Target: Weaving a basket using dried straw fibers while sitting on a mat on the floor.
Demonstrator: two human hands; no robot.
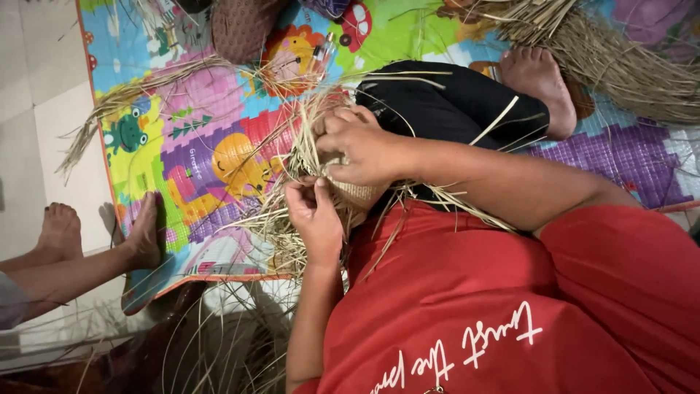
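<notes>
A bright cartoon play mat (pixel 211 138) covers the tiled floor. Her left hand (pixel 315 215) pinches one dry straw strand closed, while the right hand (pixel 361 146) clamps the half-woven straw piece (pixel 354 191) steady on her lap.

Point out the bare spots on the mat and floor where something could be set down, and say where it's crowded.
Free: the pale floor tiles left of the play mat, above another person's feet, and the mat's purple patch right of the bare foot. Crowded: straw strands around the left hand and right hand, and the straw bundle at upper right.
</notes>
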